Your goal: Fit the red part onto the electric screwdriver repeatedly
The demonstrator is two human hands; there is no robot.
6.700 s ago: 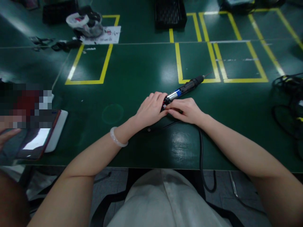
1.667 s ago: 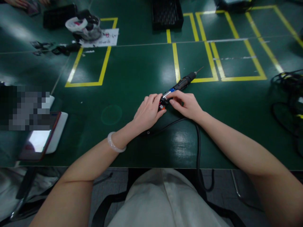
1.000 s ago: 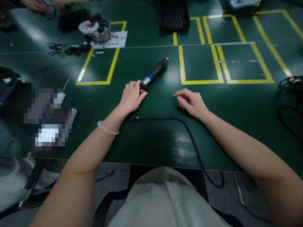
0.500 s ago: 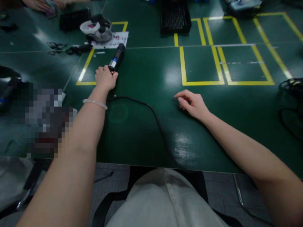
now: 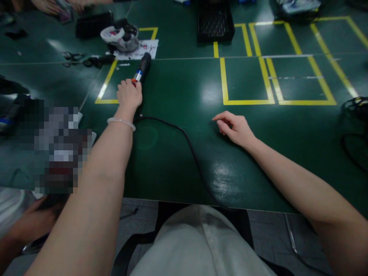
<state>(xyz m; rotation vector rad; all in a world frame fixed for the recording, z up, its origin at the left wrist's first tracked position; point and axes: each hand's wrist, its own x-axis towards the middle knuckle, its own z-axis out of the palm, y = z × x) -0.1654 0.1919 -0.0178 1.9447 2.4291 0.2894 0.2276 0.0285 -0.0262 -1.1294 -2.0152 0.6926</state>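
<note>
My left hand (image 5: 130,96) is closed over the near part of a black electric screwdriver (image 5: 143,68), which lies on the green table (image 5: 172,165). The tool's far end, with a blue and silver band, shows beyond my fingers, and a bit of red is visible beside them. Its near end is hidden under the hand. From near my left wrist a black cord (image 5: 188,142) runs across the table to its front edge. My right hand (image 5: 234,127) rests on the table holding nothing, its index finger stretched out and the others loosely curled.
Yellow tape outlines (image 5: 248,102) mark the table. A black tray (image 5: 215,28) stands at the back. Behind the screwdriver, a clear bag (image 5: 123,38) sits on white paper (image 5: 149,48). Coiled cables (image 5: 358,111) lie at right. Another person's hand (image 5: 37,220) is at lower left.
My left hand has shifted slightly along the screwdriver, still gripping it. Another person's hand has come into view at lower left. My right hand stays in place.
</note>
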